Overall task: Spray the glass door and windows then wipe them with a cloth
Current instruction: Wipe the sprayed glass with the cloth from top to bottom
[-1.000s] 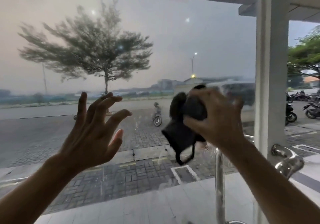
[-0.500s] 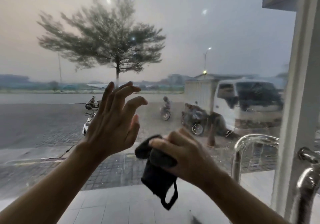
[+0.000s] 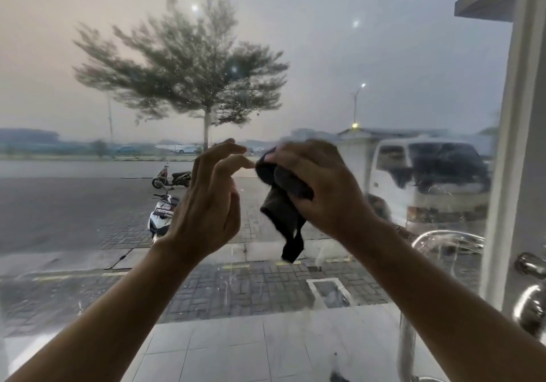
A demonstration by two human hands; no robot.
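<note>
Before the glass [image 3: 325,56], right hand [image 3: 319,186] grips cloth [image 3: 280,207], left hand [image 3: 206,204] raised.

Both hands are raised before the glass pane [image 3: 325,56]. The left hand [image 3: 206,204] is left of the right hand [image 3: 319,192], its fingertips just beside the cloth [image 3: 280,213]. The cloth sits in the right hand, one end hanging below. A frame post [image 3: 514,174] stands at the pane's right edge, with a door handle [image 3: 531,302] low beside it. Behind the glass are a tree [image 3: 189,71] at upper left, a scooter [image 3: 161,213] left of the left hand, and a truck [image 3: 428,180] at right.
</note>
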